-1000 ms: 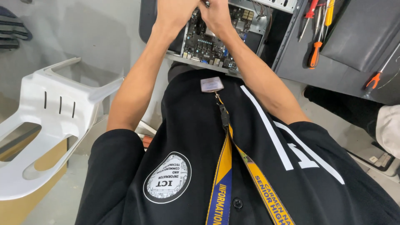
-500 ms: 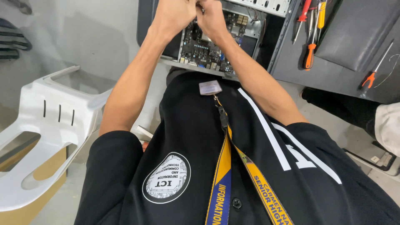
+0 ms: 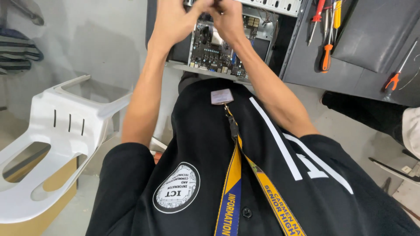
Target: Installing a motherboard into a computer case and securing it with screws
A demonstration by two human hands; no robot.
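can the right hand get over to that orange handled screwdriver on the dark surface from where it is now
Probably yes. The right hand is up at the motherboard, pressed against the left hand. The orange-handled screwdriver lies in the open to its right, with only the case edge between them.

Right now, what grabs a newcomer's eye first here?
Both hands, the left hand and right hand, meet at the top edge over the green circuit board in an open metal computer case. A blue-and-yellow lanyard runs down the black shirt, and a white plastic chair stands at left.
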